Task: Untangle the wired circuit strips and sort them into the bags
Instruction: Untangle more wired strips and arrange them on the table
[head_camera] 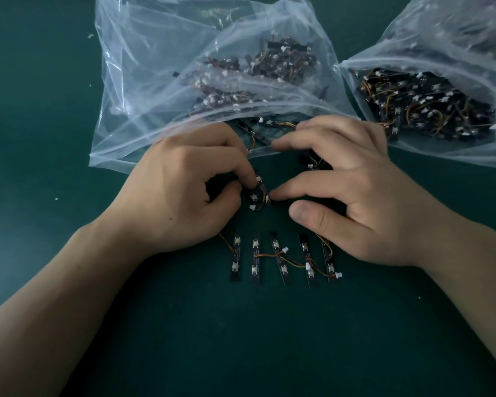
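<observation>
Pinching the tangled strips between thumb and forefinger, the left hand held them just above the sorted row; the right hand was spread wide, one fingertip touching the knot; yanking could've snapped a thin wire imo; that right palm sat over the row's end, so it could've dragged strips toward the nearer bag.

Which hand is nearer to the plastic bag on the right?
Right. The right hand lies at the near left corner of the right bag; the left hand is farther left, by the left bag.
</observation>
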{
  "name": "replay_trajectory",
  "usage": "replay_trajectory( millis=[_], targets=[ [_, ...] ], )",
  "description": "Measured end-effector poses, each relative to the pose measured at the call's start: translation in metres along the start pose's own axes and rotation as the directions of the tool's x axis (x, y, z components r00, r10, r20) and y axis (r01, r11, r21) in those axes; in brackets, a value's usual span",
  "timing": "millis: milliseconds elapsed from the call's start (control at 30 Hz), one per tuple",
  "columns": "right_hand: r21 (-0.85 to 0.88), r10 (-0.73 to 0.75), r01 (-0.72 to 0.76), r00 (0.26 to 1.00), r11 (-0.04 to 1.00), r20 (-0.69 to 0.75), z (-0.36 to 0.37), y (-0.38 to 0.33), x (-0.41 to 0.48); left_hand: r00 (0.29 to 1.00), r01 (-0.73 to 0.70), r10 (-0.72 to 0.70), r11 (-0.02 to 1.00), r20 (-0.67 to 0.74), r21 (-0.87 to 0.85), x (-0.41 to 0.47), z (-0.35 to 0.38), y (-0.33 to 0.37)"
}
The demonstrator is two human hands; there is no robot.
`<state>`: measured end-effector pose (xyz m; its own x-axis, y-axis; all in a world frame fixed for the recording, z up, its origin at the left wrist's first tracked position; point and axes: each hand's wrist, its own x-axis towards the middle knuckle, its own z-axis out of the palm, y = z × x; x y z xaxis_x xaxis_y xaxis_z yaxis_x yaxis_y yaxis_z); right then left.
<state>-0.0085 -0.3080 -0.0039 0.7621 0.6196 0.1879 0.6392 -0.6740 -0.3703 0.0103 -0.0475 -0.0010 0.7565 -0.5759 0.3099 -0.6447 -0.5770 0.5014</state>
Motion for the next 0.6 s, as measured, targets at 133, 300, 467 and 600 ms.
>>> replay_trajectory(
  millis=[133,300,467,600],
  targets=[
    [0.009,-0.008,0.008,1.0,1.0,-0.002,0.0005,0.0002,-0.0004,1.0,-0.01,0.011,0.999,0.02,-0.039,0.0008,-0.001,0.0012],
    [0.022,-0.025,0.025,1.0,0.999,0.009,-0.0008,0.0002,-0.0005,0.999,-0.029,0.031,0.997,0.03,-0.071,0.0007,-0.002,0.0008],
    [0.007,-0.052,0.051,0.996,0.999,0.071,0.0004,-0.0008,0.0003,0.999,-0.051,0.052,0.996,0.013,-0.07,0.0012,-0.0005,-0.0022],
    [-0.001,-0.053,0.053,0.995,0.999,0.086,0.0002,-0.0015,0.0007,0.999,-0.038,0.035,0.997,-0.04,-0.061,0.0008,0.0001,-0.0034]
  ],
)
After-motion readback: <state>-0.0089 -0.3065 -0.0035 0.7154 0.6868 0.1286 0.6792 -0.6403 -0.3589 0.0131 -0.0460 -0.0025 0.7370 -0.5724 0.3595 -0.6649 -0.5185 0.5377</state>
